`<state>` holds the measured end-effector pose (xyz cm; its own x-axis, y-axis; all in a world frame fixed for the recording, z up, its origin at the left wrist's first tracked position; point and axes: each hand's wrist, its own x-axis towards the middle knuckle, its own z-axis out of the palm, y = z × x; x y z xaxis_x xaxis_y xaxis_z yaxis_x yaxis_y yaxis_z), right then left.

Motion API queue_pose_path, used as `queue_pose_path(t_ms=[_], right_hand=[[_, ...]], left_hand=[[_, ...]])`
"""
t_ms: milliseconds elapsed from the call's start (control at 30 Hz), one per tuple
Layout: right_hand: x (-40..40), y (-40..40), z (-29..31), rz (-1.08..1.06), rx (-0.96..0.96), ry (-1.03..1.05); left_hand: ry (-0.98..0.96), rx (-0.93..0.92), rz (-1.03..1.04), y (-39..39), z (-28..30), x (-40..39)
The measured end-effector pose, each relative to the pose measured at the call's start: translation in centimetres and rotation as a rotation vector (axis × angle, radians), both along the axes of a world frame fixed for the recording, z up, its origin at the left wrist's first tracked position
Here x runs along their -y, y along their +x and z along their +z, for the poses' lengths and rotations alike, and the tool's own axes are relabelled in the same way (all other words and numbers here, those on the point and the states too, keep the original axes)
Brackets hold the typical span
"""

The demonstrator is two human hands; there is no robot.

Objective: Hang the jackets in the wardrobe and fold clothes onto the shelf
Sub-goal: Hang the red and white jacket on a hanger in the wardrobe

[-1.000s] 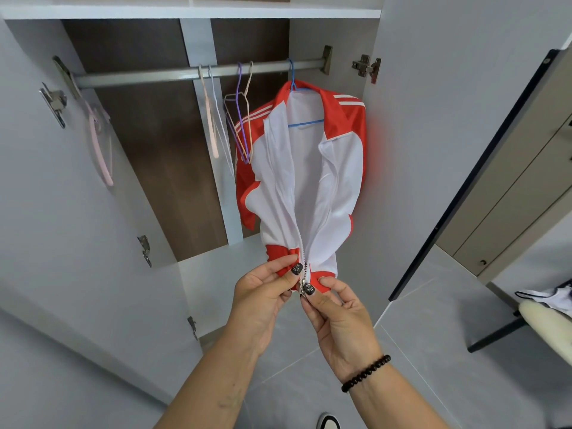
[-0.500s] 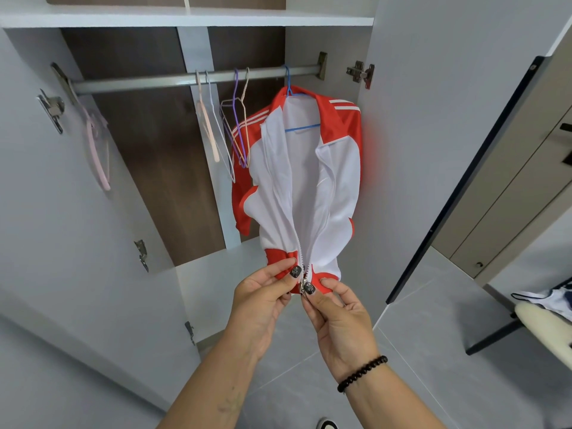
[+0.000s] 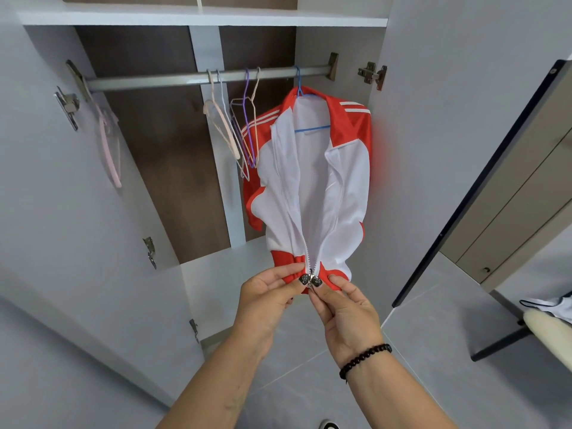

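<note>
Both hands meet at the hem of the red-and-white jacket [image 3: 315,193]: the left hand [image 3: 266,300] pinches the red waistband just left of the zipper's foot, the right hand [image 3: 346,317] pinches it on the other side, thumbs touching. Straight above that pinch the jacket hangs open on a blue hanger [image 3: 305,119] from the wardrobe rail [image 3: 161,82]. Up and to the left of the grip, bare hangers [image 3: 238,128] dangle.

Both hands [image 3: 309,301] pinch the hanging jacket's [image 3: 315,193] bottom zipper [image 3: 310,278].

rail [image 3: 173,79] | 1 jacket [image 3: 346,193] on blue hanger [image 3: 311,129] | several bare hangers [image 3: 244,134]
</note>
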<state>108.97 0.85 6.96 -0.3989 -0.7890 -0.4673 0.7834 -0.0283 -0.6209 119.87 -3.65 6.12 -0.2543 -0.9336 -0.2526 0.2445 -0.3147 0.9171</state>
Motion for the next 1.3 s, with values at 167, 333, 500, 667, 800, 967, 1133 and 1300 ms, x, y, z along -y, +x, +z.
queue_pose_path(t_ms=[167, 333, 500, 667, 800, 967, 1133, 1300], right_hand=[[0.5, 0.2, -0.1, 0.029, 0.017, 0.041], [1.3, 0.4, -0.3, 0.191, 0.048, 0.051], [1.8, -0.2, 0.3, 0.558, -0.075, 0.113], [2.3, -0.5, 0.1, 0.673, -0.358, 0.181], [3.3, -0.7, 0.1, 0.628, -0.255, 0.176], [5.1, -0.4, 0.3, 0.495, -0.049, 0.178], [7.3, -1.0, 1.0, 0.449, -0.051, 0.176], [10.6, -2.8, 1.7, 0.439, -0.113, 0.166]], left_hand=[[-0.04, 0.08, -0.052, 0.8, -0.1, 0.4], [-0.016, 0.047, -0.065, 2.0, -0.5, 0.9], [0.023, 0.024, -0.077, 2.8, -1.3, 1.0], [0.03, 0.027, -0.088, 3.7, -1.2, 1.5], [0.057, 0.033, -0.09, 4.2, -1.7, 1.5], [0.091, 0.093, -0.041, 4.0, -2.2, 1.7], [0.128, 0.104, -0.032, 4.1, -2.8, 2.4], [0.174, 0.142, -0.006, 4.0, -3.5, 3.2]])
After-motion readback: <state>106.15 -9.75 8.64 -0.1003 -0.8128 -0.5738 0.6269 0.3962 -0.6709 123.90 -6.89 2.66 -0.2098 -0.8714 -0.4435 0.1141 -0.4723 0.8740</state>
